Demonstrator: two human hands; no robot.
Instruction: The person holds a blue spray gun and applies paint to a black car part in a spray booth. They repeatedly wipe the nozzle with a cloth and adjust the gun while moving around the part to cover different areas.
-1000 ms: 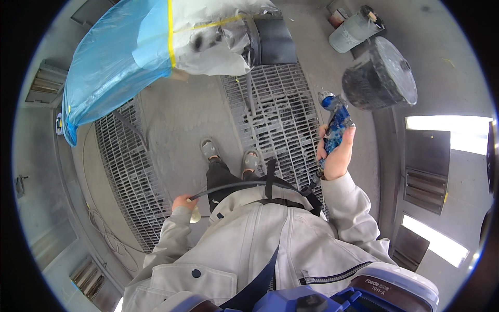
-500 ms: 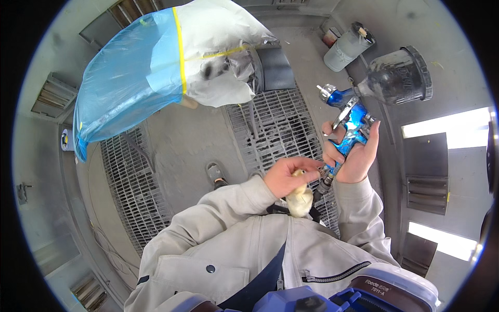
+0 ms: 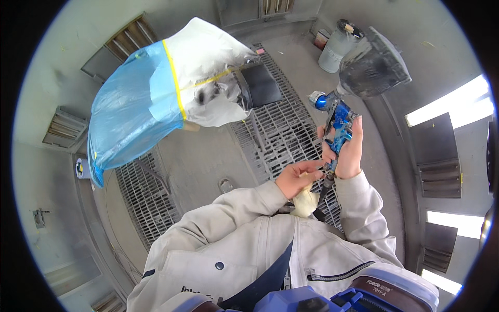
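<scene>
A blue spray gun (image 3: pixel 340 120) is gripped by its handle in my right hand (image 3: pixel 351 157), fingers wrapped round it near the trigger. Its large dark, paint-dusted cup (image 3: pixel 373 65) sits on top, tilted to the right. My left hand (image 3: pixel 296 178) is closed at the foot of the handle, thumb and fingertips by the small fitting there. Hanging from under that hand is a crumpled pale yellow cloth (image 3: pixel 305 203), partly hidden by the fingers. Below the handle a dark hose coupling (image 3: pixel 328 182) runs down toward my jacket.
Ahead on the left stands a panel wrapped in blue film (image 3: pixel 127 104) and white masking paper (image 3: pixel 205 57), with a dark bare piece (image 3: pixel 261 84) at its right end. Floor gratings (image 3: pixel 280 130) lie beneath. A grey bucket (image 3: pixel 340 47) stands by the far right wall.
The view has shifted, so the wrapped panel sits lower. The spray gun has turned, its cup tipping up and leftward. Both hands keep their holds, the left still near the handle's foot.
</scene>
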